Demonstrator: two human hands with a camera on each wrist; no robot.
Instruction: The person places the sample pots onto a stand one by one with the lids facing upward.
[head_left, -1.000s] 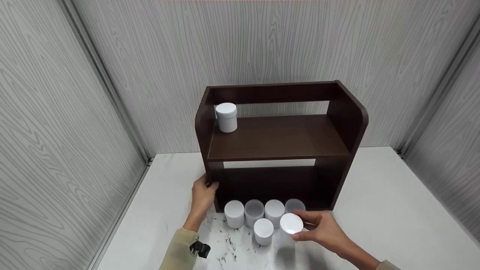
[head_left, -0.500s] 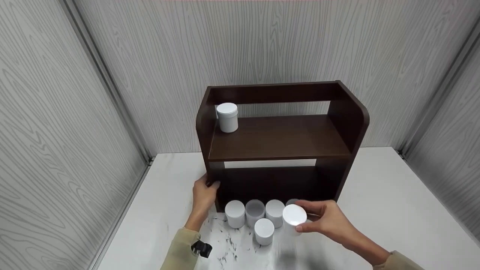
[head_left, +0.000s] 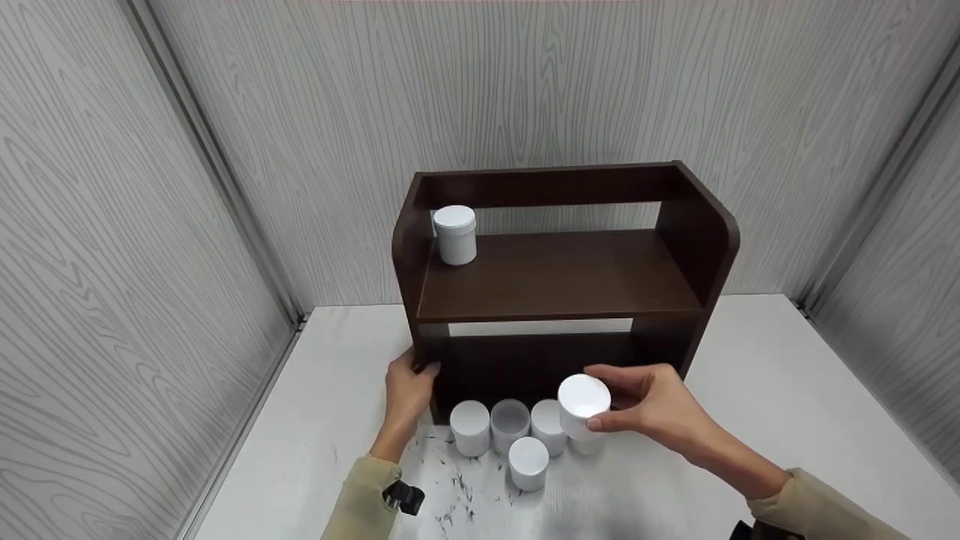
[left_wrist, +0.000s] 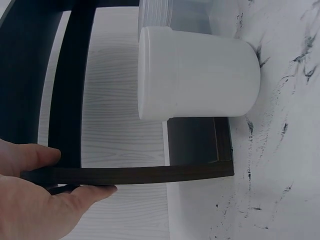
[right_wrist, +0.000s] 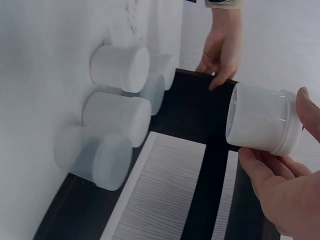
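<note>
My right hand [head_left: 667, 412] holds a white lidded jar [head_left: 583, 397] by its lid end, thumb on one side and fingers on the other. The jar is raised off the table, in front of the shelf's lower opening. In the right wrist view the same jar [right_wrist: 260, 117] is whole and apart from the others. My left hand [head_left: 407, 391] grips the left side panel of a dark brown two-tier shelf [head_left: 559, 274]. The left wrist view has the thumb and fingers on opposite faces of that panel [left_wrist: 145, 175]. Another white jar [head_left: 455, 236] stands at the upper tier's left end.
Along the shelf's front foot stand a white jar [head_left: 470, 427], a translucent jar [head_left: 510, 426], another white jar [head_left: 547, 426] and a translucent jar [right_wrist: 95, 155] partly hidden in the head view. A white jar [head_left: 528, 463] stands before them. Grey walls [head_left: 525, 82] enclose the white table [head_left: 757, 390].
My right hand has lifted the white jar away from the front of the row, up and toward the shelf. My left hand keeps its place on the side panel.
</note>
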